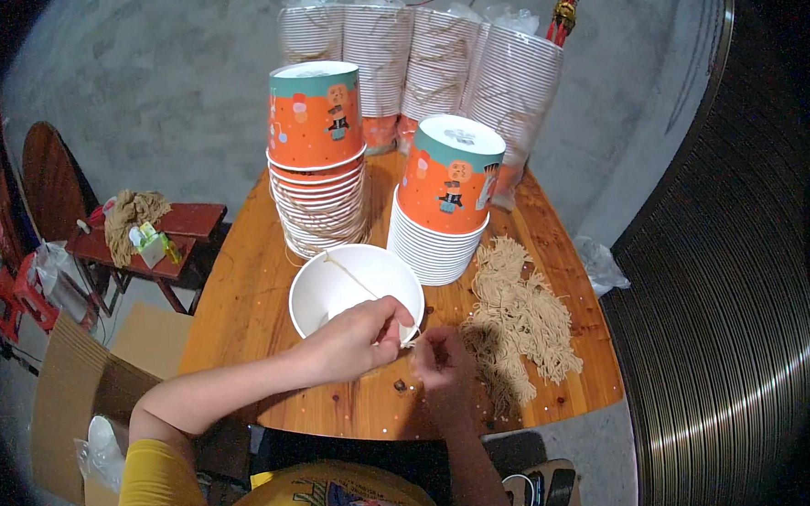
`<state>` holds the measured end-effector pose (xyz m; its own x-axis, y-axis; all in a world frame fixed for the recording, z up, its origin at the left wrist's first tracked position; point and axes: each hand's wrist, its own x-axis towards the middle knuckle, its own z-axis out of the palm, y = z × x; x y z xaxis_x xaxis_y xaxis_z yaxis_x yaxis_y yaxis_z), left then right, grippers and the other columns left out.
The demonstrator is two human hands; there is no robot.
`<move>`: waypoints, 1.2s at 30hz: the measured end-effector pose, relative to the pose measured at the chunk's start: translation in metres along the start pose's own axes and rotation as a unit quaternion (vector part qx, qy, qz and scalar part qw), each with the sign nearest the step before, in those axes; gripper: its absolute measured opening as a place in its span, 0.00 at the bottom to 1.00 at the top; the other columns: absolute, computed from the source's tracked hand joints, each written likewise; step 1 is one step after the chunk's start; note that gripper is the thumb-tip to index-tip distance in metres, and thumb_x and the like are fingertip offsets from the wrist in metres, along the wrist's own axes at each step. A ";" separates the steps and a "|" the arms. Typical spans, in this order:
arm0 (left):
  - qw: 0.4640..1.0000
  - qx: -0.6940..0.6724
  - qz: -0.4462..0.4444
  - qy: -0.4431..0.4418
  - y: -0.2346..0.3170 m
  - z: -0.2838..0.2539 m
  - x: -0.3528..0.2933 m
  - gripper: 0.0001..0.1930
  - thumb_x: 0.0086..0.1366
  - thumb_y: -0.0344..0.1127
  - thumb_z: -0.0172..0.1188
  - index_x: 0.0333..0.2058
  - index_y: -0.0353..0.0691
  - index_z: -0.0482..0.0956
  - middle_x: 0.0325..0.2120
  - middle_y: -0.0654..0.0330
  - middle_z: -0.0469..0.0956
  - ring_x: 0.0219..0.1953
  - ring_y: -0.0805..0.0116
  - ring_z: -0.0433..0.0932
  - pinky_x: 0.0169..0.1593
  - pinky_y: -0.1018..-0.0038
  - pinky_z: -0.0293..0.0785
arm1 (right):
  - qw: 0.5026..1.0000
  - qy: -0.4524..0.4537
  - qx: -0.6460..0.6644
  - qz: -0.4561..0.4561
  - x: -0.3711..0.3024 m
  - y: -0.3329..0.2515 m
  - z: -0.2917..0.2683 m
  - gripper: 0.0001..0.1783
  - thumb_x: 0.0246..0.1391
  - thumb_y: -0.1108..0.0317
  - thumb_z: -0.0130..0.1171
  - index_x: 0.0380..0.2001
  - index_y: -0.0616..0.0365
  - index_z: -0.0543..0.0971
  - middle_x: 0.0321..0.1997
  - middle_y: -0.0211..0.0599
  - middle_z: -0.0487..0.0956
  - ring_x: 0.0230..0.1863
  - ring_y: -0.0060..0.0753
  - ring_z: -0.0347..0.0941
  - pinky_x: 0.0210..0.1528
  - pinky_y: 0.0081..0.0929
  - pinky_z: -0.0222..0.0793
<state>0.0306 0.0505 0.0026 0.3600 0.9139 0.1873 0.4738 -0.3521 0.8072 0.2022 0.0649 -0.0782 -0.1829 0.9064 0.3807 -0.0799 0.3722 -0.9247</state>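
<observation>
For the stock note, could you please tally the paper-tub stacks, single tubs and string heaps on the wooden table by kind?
Plastic-bagged, white-rimmed paper-tub stacks: 4
Unbagged orange-and-green paper-tub stacks, upside down: 2
Single white round paper tub: 1
Beige string heap: 1
Total: 8

Head view: fisheye, worn above and behind left hand (366,339) and right hand (445,361); faces down and forward; close to hands, reaching wall (187,109) beyond.

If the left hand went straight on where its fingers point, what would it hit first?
Probably the right hand, close beside the left hand's fingertips; the yarn pile lies beyond. From this one view, depth is unclear.
</observation>
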 end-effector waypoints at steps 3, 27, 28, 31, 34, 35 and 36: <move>0.999 0.037 0.034 0.017 -0.006 0.001 0.000 0.07 0.56 0.27 0.54 0.34 0.35 0.71 0.26 0.53 0.71 0.32 0.57 0.73 0.39 0.67 0.69 | 0.991 0.007 0.100 0.083 0.001 -0.003 0.003 0.04 0.55 0.78 0.52 0.31 0.58 0.69 0.21 0.25 0.69 0.20 0.14 0.63 0.22 0.15 0.60; 0.990 0.104 0.081 0.057 -0.007 0.004 0.000 0.05 0.59 0.30 0.52 0.32 0.35 0.69 0.31 0.50 0.70 0.38 0.51 0.69 0.43 0.63 0.67 | 0.977 0.048 -0.205 -0.028 -0.003 -0.042 0.014 0.08 0.46 0.76 0.61 0.31 0.57 0.75 0.20 0.27 0.70 0.18 0.19 0.64 0.21 0.23 0.61; 0.988 0.109 0.086 0.061 -0.007 0.004 0.000 0.05 0.59 0.30 0.52 0.31 0.34 0.69 0.31 0.50 0.70 0.37 0.51 0.69 0.43 0.63 0.67 | 0.977 0.048 -0.205 -0.027 -0.002 -0.040 0.014 0.08 0.46 0.76 0.61 0.31 0.57 0.75 0.20 0.27 0.70 0.18 0.19 0.64 0.21 0.23 0.61; 0.985 0.140 0.080 0.058 -0.002 0.003 -0.001 0.04 0.60 0.29 0.51 0.32 0.34 0.68 0.30 0.49 0.69 0.36 0.50 0.68 0.41 0.62 0.67 | 0.952 0.043 -0.270 -0.138 0.000 -0.032 0.007 0.07 0.44 0.75 0.62 0.30 0.57 0.76 0.18 0.30 0.70 0.17 0.24 0.65 0.21 0.25 0.62; 0.979 0.160 0.100 0.073 0.001 0.001 -0.005 0.04 0.61 0.28 0.51 0.32 0.34 0.68 0.30 0.49 0.69 0.35 0.49 0.68 0.40 0.61 0.67 | 0.917 0.035 -0.336 -0.210 -0.002 -0.026 0.002 0.08 0.43 0.75 0.62 0.30 0.57 0.75 0.18 0.32 0.69 0.17 0.30 0.66 0.22 0.26 0.64; 0.979 0.161 0.100 0.074 0.001 0.000 -0.007 0.04 0.61 0.28 0.51 0.32 0.34 0.68 0.30 0.49 0.69 0.35 0.49 0.68 0.40 0.61 0.67 | 0.935 0.010 -0.315 -0.162 -0.006 -0.023 0.001 0.08 0.43 0.75 0.61 0.30 0.57 0.75 0.19 0.35 0.70 0.19 0.33 0.67 0.23 0.27 0.65; 0.974 0.182 0.107 0.081 0.000 0.000 -0.009 0.04 0.61 0.28 0.51 0.33 0.34 0.68 0.29 0.49 0.69 0.35 0.49 0.69 0.40 0.61 0.67 | 0.949 -0.014 -0.294 -0.114 -0.007 -0.023 0.000 0.08 0.44 0.76 0.61 0.30 0.57 0.75 0.21 0.37 0.70 0.21 0.36 0.69 0.25 0.28 0.66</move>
<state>0.0276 0.0417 0.0011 0.3636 0.8215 0.4392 0.6669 -0.5588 0.4930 0.2051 0.0494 -0.0595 -0.2529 0.7870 0.5628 0.4386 0.6117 -0.6583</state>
